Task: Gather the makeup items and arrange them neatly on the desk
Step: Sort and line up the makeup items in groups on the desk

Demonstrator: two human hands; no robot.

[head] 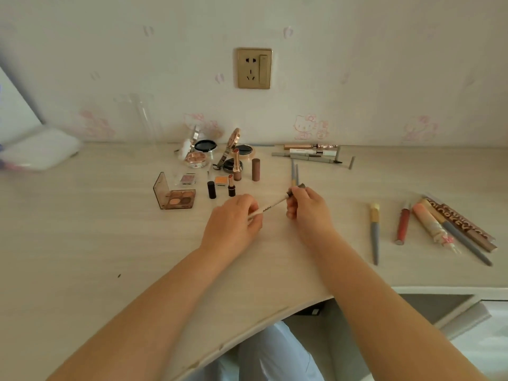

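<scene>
Nearest the camera, two bare forearms reach over the curved front edge of the desk [110, 243].

Left hand [233, 218] has fingers curled, pinching the lower end of a slim white makeup pencil [270, 207]. Right hand [305, 206] has fingers curled around the pencil's dark upper end, likely a cap or brush tip; which one cannot be told. The pencil hangs slanted just above the desk, between both hands.

Landmark is the open eyeshadow palette [176, 196]:
- Hands and pencil: right of it, slightly nearer the camera.
- Two blue-grey brushes [294, 171]: right of it, just beyond the right hand.
- Black lipstick cap [211, 189] and open lipstick [231, 186]: just right of it, upright.
- Brown cylinder [256, 169]: right and farther back.
- Open compacts [204, 149]: behind it, near the wall.
- Row of pens and tubes [310, 154]: far right and behind.
- Fan of tubes and pencils [439, 226] with a loose brush [374, 232]: far right, well apart.
- Wall socket [254, 68]: above and behind.

Step in hand looks like capping or closing the pencil. To do it well:
- Keep the two ends in line.
- Push straight, no twisting.
- Then lay it parallel with one of the pen rows rather than alone.
</scene>
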